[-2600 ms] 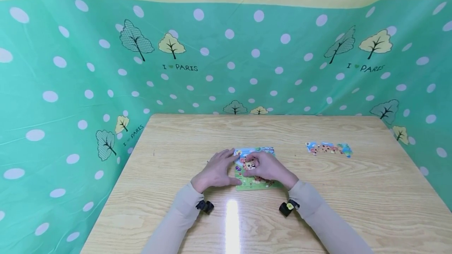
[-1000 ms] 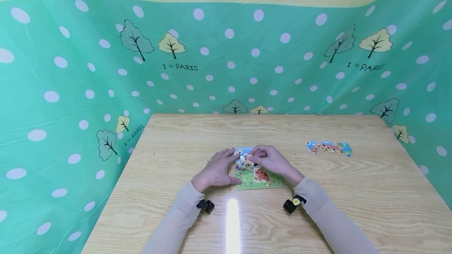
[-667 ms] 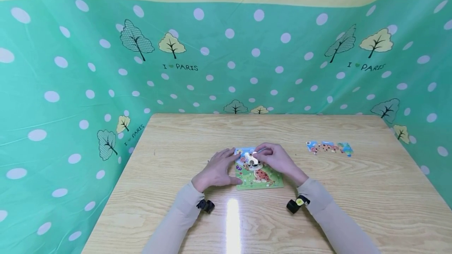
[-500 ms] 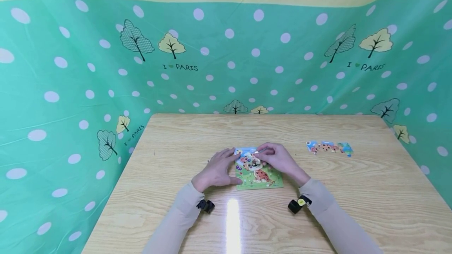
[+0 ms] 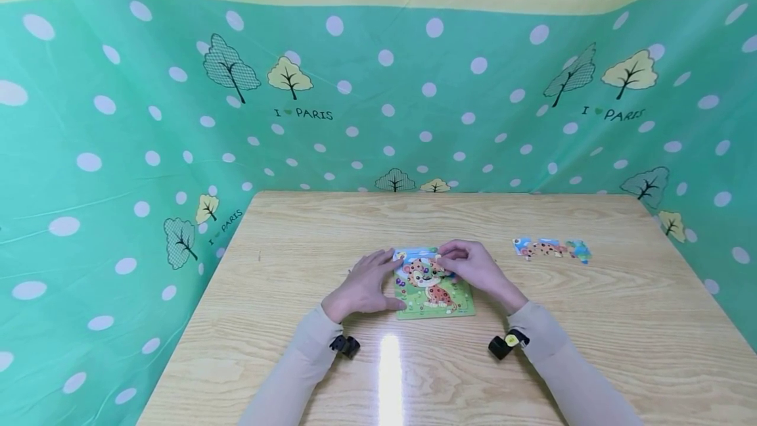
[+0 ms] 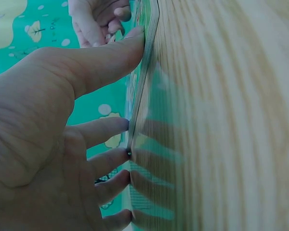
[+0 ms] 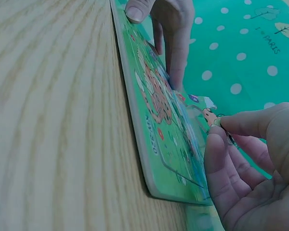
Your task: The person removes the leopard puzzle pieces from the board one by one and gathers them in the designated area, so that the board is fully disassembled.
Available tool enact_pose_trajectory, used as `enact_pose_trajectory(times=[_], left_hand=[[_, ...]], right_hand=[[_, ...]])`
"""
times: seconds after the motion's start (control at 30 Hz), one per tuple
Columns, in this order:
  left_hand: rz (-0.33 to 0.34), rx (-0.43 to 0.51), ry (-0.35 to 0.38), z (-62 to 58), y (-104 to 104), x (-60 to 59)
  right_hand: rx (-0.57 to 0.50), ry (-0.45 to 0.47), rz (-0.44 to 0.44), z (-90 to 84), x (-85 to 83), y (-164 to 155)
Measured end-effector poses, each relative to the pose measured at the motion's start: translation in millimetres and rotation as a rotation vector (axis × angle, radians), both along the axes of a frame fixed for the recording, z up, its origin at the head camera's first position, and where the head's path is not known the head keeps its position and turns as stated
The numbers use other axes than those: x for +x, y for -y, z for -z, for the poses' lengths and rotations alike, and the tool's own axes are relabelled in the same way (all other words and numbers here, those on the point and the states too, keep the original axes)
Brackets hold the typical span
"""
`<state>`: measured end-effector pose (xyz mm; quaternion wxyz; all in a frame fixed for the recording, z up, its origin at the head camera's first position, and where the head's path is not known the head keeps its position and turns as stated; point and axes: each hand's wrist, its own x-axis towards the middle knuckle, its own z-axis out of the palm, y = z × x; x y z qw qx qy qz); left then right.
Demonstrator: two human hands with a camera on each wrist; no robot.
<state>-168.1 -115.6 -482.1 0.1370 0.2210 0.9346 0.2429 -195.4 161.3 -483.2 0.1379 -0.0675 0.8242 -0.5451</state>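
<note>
Now, wooden table (image 5: 532, 360) w/ green dotted cloth (image 5: 118, 117) hung behind and at both sides. Landmark = puzzle board (image 5: 432, 304), flat on table, approx. mid-table, nearer the person than the far edge. Board shows green grass, spotted orange animal, blue top strip.

Left hand (image 5: 362, 284): lies at board's left edge, fingers spread wide and straight, tips on table alongside the edge; thumb presses board's near-left corner. Left wrist view confirms thumb (image 6: 111, 57) against board rim (image 6: 147, 62), other fingers flat on wood. Holds nothing.

Right hand (image 5: 476, 268): over board's upper right part, fingers curled. Right wrist view: thumb + forefinger pinch a small puzzle piece (image 7: 213, 119) just above board surface (image 7: 154, 125), near its far end. Can't tell if piece touches the board.

Loose pieces (image 5: 550, 248): short row, well apart from board, to its right, slightly farther back on table. Untouched.
</note>
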Motion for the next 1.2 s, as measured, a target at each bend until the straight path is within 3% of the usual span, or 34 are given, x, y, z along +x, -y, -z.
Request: enact_pose_trajectory(times=[1.2], left_hand=[[0.010,0.000,-0.017,-1.9,0,1.3]], right_hand=[[0.015,-0.013,0.056,2.4,-0.8,-41]])
